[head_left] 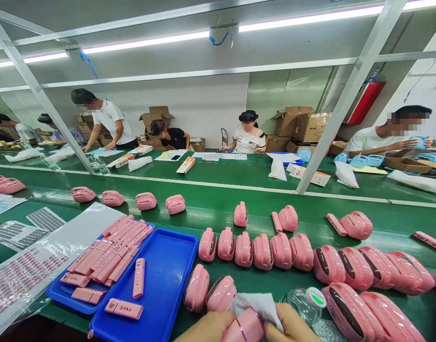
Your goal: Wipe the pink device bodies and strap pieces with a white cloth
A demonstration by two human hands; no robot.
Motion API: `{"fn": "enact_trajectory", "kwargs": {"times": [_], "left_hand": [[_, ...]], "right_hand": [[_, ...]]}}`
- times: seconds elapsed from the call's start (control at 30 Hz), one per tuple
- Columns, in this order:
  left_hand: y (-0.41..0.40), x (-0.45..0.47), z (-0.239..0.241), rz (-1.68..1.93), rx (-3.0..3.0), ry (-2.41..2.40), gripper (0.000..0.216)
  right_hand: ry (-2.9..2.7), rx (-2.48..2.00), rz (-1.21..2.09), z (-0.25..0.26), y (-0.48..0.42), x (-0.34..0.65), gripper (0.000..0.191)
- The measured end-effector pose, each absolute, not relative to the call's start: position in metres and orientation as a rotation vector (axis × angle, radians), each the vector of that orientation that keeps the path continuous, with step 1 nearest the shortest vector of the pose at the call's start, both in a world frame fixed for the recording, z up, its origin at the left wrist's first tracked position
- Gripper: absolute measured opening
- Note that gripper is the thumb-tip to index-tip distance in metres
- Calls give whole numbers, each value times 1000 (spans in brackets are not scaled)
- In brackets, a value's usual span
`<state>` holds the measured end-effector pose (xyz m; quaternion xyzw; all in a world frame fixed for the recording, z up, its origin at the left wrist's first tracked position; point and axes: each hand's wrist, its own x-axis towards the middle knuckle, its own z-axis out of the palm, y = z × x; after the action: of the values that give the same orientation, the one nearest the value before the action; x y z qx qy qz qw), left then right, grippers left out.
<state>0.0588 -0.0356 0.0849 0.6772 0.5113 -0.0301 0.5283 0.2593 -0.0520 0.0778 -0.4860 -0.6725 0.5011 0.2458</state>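
At the bottom edge, my left hand (211, 327) is closed around a pink stick-shaped device (249, 324) with a thin seam across it. A pale grey cloth (256, 304) is pinched in my right hand (291, 325) and lies against the far end of the device. Just beyond my hands sit rounded pink casings (221, 293), several of them in rows. A clear bottle (305, 304) with a green and white cap stands beside my right hand. To the left, a blue tray (160, 280) bears two pink sticks (139, 278).
A second blue tray (78, 306) is piled with pink sticks (107, 256). Sticker sheets (28, 275) in plastic lie at the left. Pink casings (145, 201) are spaced along the green belt (210, 204). Metal posts (349, 95) rise between me and several people at the far table.
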Motion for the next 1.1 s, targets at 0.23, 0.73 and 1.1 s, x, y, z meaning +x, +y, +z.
{"fn": "enact_trajectory", "kwargs": {"times": [0.23, 0.73, 1.1], "left_hand": [[-38, 53, 110, 252, 1462, 967, 35], [-42, 70, 113, 628, 1364, 891, 42], [-44, 69, 128, 636, 1348, 946, 47]], "right_hand": [[-1257, -1563, 1150, 82, -63, 264, 44], [-2163, -892, -78, 49, -55, 240, 48], [-1992, -1083, 443, 56, -58, 249, 38]]}}
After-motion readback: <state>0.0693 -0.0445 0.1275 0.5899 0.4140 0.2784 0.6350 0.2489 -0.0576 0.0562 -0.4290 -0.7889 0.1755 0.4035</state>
